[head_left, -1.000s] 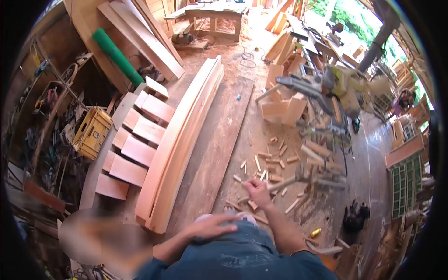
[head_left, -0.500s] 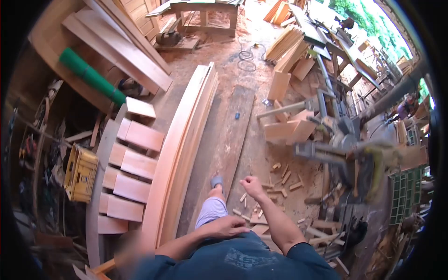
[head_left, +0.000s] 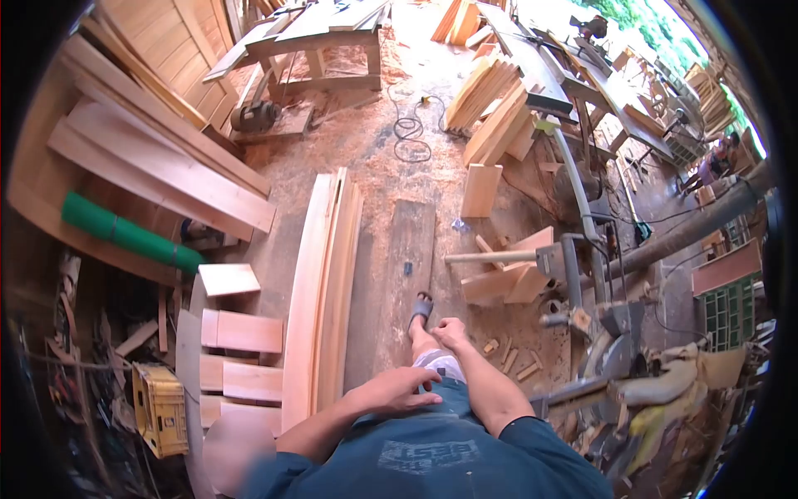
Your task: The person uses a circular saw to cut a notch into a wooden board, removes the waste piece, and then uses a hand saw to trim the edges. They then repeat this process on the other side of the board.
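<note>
My left hand (head_left: 403, 389) is in front of my dark teal shirt (head_left: 424, 453), its fingers apart and holding nothing. Farther forward, my right hand (head_left: 450, 333) is curled closed beside my leg, and no object shows in it. One foot in a grey sandal (head_left: 422, 308) is on the floor ahead. Left of my legs lies a stack of long planed boards (head_left: 320, 283). Short board pieces (head_left: 249, 333) lie in a row beyond that stack, nearer the left wall.
A yellow crate (head_left: 160, 407) and a green roll (head_left: 129, 231) are at the left. Wood offcuts (head_left: 511, 279) and a machine (head_left: 611, 333) stand at the right. A workbench (head_left: 320, 46) and a coiled cord (head_left: 409, 129) are ahead. A person (head_left: 711, 166) is far right.
The view has shifted forward, and the workbench and offcuts sit nearer. My left hand has lifted a little with its fingers more apart. The right hand is still curled.
</note>
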Available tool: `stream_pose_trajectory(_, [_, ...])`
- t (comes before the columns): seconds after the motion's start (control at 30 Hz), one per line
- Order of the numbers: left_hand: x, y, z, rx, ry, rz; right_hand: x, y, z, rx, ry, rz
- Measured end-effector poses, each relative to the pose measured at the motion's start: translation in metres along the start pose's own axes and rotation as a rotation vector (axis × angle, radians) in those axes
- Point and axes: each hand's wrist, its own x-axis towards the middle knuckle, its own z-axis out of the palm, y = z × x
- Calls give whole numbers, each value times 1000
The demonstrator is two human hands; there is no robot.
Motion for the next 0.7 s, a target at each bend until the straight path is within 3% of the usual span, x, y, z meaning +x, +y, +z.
stream_pose_trajectory(0.1, [73, 7, -78, -42, -178, -3, 86, -8, -45, 43, 70, 92])
stream_pose_trajectory(0.27, [195, -1, -207, 185, -125, -26, 215, 4, -112, 138, 103, 252])
stream_pose_trajectory(0.37, [255, -25, -290, 41, -35, -111, 269, -8, -156, 202, -24, 131])
stream_pose_trajectory(0.5, [314, -74, -381, 488, 153, -276, 301, -92, -234, 449, -514, 65])
stream_pose_trajectory(0.57, [347, -95, -417, 375, 94, -312, 330, -106, -245, 421, -662, -50])
stream_pose_trajectory(0.67, [398, -149, -453, 201, 22, -269, 384, -141, -271, 270, -710, -12])
stream_pose_trajectory(0.7, [417, -156, -473, 143, 6, -238, 412, -142, -278, 385, -566, -14])
